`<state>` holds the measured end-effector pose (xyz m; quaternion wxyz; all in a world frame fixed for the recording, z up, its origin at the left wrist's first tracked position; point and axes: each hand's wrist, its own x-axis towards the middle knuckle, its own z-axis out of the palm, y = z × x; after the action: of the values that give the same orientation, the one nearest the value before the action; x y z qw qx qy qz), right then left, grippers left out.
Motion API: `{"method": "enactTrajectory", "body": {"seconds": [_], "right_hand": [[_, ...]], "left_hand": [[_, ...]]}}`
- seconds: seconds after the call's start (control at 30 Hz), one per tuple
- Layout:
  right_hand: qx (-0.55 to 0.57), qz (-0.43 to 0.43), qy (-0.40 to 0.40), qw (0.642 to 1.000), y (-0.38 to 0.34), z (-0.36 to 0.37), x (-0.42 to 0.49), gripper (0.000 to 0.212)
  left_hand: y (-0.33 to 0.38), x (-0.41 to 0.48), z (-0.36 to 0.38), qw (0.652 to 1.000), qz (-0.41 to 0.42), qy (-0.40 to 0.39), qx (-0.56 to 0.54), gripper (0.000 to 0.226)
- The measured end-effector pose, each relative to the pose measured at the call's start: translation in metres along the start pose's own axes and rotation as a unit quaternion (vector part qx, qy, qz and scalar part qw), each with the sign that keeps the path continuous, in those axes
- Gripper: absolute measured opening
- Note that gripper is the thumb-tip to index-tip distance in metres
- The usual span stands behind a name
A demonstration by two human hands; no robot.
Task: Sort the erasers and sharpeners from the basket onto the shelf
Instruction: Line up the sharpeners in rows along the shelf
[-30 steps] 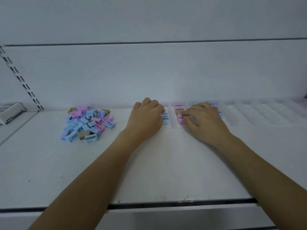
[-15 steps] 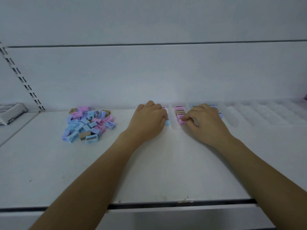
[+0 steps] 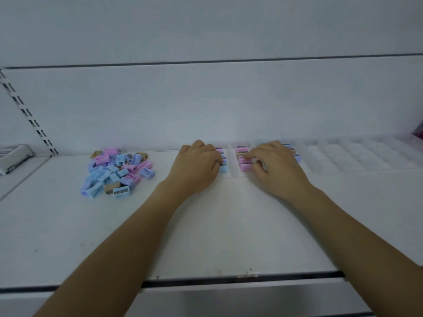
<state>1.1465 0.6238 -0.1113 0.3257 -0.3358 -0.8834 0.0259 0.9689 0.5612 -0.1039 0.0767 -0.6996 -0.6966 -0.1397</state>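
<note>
A loose pile of small sharpeners point(image 3: 117, 171) in blue, pink, purple and tan lies on the white shelf point(image 3: 206, 225) at the left. A clear divider tray point(image 3: 343, 156) with narrow lanes stands along the back. Its leftmost lanes hold rows of sharpeners. My left hand point(image 3: 196, 167) rests, fingers curled, on the first row, whose front blue sharpener point(image 3: 223, 168) shows at my fingertips. My right hand point(image 3: 274, 168) pinches the front pink sharpener point(image 3: 245, 166) of the second row. A purple sharpener point(image 3: 297, 158) shows behind my right hand.
A white device point(image 3: 13, 157) sits on the neighbouring shelf at far left, beside a slotted upright point(image 3: 27, 115). Something pink point(image 3: 418, 131) shows at the right edge. The tray's right lanes hold nothing.
Both hands stay at the tray rows. My left hand has slid slightly right over the first row; my right fingers have closed in on the front pink sharpener.
</note>
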Motion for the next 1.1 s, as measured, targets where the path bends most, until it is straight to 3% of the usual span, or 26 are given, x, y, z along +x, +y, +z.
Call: {"method": "enactTrajectory", "body": {"seconds": [0.13, 0.27, 0.43, 0.77, 0.97, 1.1], "right_hand": [[0.016, 0.01, 0.001, 1.0, -0.001, 0.0, 0.0, 0.035], [0.043, 0.018, 0.019, 0.999, -0.003, -0.003, 0.0, 0.037], [0.078, -0.006, 0.014, 0.997, -0.017, -0.005, 0.004, 0.034], [0.116, -0.128, -0.094, 0.98, -0.163, 0.018, 0.043, 0.027], [0.056, -0.058, -0.133, 0.988, -0.229, 0.055, 0.056, 0.026], [0.043, 0.0, -0.145, 0.988, -0.247, 0.064, 0.061, 0.026]], "left_hand": [[-0.001, -0.002, -0.001, 0.999, 0.011, 0.037, -0.015, 0.06], [-0.008, -0.001, -0.014, 0.996, -0.028, 0.08, -0.033, 0.032], [-0.033, -0.016, -0.039, 0.986, -0.096, 0.126, -0.045, 0.031], [-0.161, -0.118, -0.104, 0.979, -0.162, 0.111, -0.049, 0.017], [-0.227, -0.164, -0.112, 0.986, -0.126, 0.07, -0.086, 0.012], [-0.244, -0.177, -0.108, 0.983, -0.123, 0.053, -0.127, 0.02]]}}
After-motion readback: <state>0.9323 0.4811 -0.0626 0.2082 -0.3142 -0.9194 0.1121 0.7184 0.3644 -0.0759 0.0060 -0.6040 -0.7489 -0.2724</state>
